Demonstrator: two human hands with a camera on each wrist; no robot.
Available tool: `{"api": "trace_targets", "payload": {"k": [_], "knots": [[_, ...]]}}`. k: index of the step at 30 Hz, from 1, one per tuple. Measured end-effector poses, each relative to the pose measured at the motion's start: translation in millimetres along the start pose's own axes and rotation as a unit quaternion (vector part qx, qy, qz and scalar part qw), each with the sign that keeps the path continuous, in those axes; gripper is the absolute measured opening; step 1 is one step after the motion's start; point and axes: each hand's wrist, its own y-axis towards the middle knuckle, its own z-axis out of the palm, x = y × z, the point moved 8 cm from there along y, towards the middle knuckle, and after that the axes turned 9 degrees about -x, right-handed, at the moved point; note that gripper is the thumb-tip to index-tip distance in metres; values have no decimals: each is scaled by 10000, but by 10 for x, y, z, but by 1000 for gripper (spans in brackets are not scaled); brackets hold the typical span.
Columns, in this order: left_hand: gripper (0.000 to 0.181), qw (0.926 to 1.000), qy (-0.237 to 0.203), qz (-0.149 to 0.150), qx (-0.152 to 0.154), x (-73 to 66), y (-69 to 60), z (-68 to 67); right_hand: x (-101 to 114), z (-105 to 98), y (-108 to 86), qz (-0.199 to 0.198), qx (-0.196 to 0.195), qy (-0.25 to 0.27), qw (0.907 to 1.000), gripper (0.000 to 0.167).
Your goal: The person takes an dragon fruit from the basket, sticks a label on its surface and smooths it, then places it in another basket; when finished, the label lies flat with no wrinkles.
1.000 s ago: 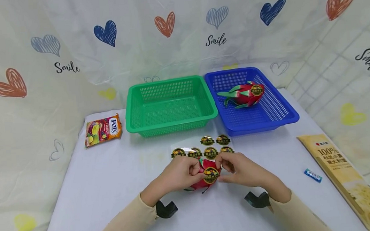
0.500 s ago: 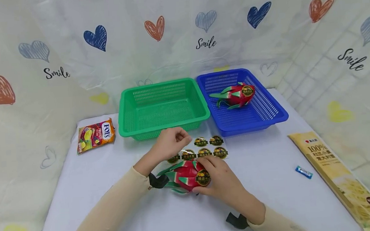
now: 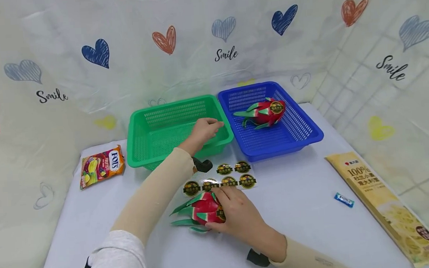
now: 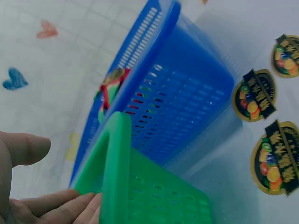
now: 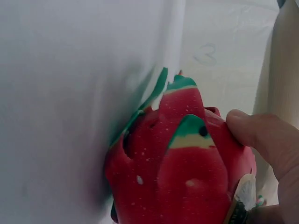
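Observation:
A red dragon fruit [image 3: 206,207] with green leaf tips lies on the table. My right hand [image 3: 237,215] grips its right end, thumb on the near side and fingers over the far side. A round black-and-gold sticker [image 5: 238,212] on the fruit is mostly hidden by that hand. In the head view my left hand [image 3: 204,132] is over the front right part of the green basket [image 3: 136,132], holding nothing. The left wrist view has its thumb [image 4: 30,149] held apart from the fingers, which are partly behind the basket rim. A sheet of round stickers [image 3: 247,181] lies between basket and fruit.
To the right of the green basket stands a blue basket [image 3: 273,149], with another stickered dragon fruit [image 3: 262,113] in it. A candy bag [image 3: 101,166] lies at left. On the right are a small blue wrapped candy [image 3: 344,200] and a long pasta package [image 3: 385,206].
My left hand has left the fruit and moved forward over the green basket. My right hand has shifted from pinching at the sticker to gripping the fruit's right end. The head view has turned rightward.

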Motion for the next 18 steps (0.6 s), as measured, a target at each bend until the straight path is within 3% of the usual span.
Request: {"api": "trace_targets", "payload": {"k": [3, 7, 9, 14, 18], "knots": [[72, 9989, 358, -283, -80, -6, 163, 142, -16, -19, 23, -24, 125, -8, 9999, 90], [83, 9906, 1315, -151, -349, 13, 222, 244, -12, -16, 47, -82, 383, 338, 9987, 83], [85, 9862, 1583, -59, -492, -1, 219, 282, -60, -28, 62, 3, 552, 649, 9964, 81], [75, 9802, 1818, 72, -777, -66, 208, 328, -328, -172, 100, 355, 822, 1254, 9881, 81], [62, 9796, 1851, 179, -757, -102, 212, 363, -609, -360, 156, 507, 821, 1442, 9848, 78]]}}
